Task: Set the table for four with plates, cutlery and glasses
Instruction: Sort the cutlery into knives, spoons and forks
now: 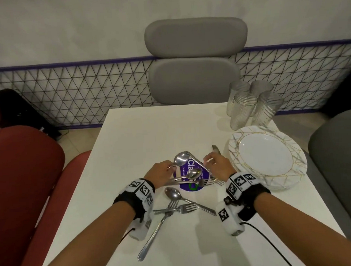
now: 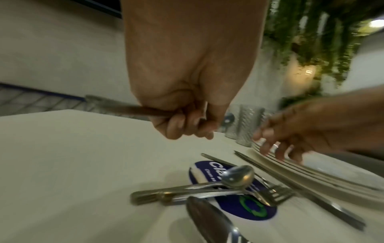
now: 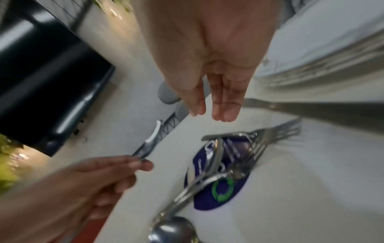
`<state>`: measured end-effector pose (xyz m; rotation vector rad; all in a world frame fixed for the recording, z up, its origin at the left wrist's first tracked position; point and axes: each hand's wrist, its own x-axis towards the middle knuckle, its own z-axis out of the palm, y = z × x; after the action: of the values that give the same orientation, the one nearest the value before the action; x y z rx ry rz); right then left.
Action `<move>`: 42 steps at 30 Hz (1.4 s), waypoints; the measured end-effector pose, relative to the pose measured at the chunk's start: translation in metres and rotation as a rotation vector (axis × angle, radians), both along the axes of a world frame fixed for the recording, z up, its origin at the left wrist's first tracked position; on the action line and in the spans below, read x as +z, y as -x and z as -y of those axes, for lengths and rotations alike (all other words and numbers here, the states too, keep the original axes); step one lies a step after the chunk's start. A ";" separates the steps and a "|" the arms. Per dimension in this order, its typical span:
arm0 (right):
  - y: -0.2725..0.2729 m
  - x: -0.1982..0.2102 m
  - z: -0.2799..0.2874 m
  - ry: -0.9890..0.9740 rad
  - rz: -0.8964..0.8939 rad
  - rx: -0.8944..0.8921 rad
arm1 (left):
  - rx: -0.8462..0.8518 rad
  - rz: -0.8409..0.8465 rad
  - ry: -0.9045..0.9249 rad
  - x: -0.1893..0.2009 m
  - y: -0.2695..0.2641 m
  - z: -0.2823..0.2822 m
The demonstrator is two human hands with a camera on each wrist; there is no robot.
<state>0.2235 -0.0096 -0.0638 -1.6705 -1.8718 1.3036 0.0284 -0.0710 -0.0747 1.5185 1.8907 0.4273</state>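
Steel everywhere and none of it sorted: spoons and forks heaped on the blue sticker point(image 1: 190, 177) mid-table, more forks and a spoon point(image 1: 173, 193) crossed nearer the body, a knife point(image 1: 215, 150) lying just beside the plates. Nothing laid out so far, judging by the head view: plates point(image 1: 267, 155) stacked at the right edge of the white table point(image 1: 130, 139), glasses point(image 1: 250, 106) clustered behind them, no setting in front of any chair point(image 1: 195, 58). All four places left to do (plates, glasses and cutlery alike). Left hand point(image 1: 162, 171) curled round the handle of a raised spoon point(image 1: 181, 158), bowl up above the pile. Right hand point(image 1: 218, 164) over the pile near the plate stack, fingers loosely extended; right wrist view shows straight fingers point(image 3: 225, 105) and nothing gripped. Left wrist view adds the fist tight on the handle point(image 2: 129, 109) and the stacked plate rims point(image 2: 311, 171) edge-on, though badly blurred. Only the head view gives the unset table edges; only the right wrist view confirms the free palm
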 end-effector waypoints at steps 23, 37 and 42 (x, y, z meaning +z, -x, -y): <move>0.040 0.044 0.016 -0.631 0.125 0.300 | 0.254 0.230 -0.208 -0.013 -0.007 0.014; 0.038 0.009 0.011 -0.343 -0.095 0.097 | 0.502 0.598 -0.164 -0.012 -0.002 0.040; 0.051 0.002 0.010 -0.302 -0.189 0.113 | 0.530 0.628 -0.172 -0.010 -0.005 0.053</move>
<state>0.1723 -0.0196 -0.0616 -1.2634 -1.9577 1.1088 0.0335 -0.1236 -0.0845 0.8029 1.7325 1.1770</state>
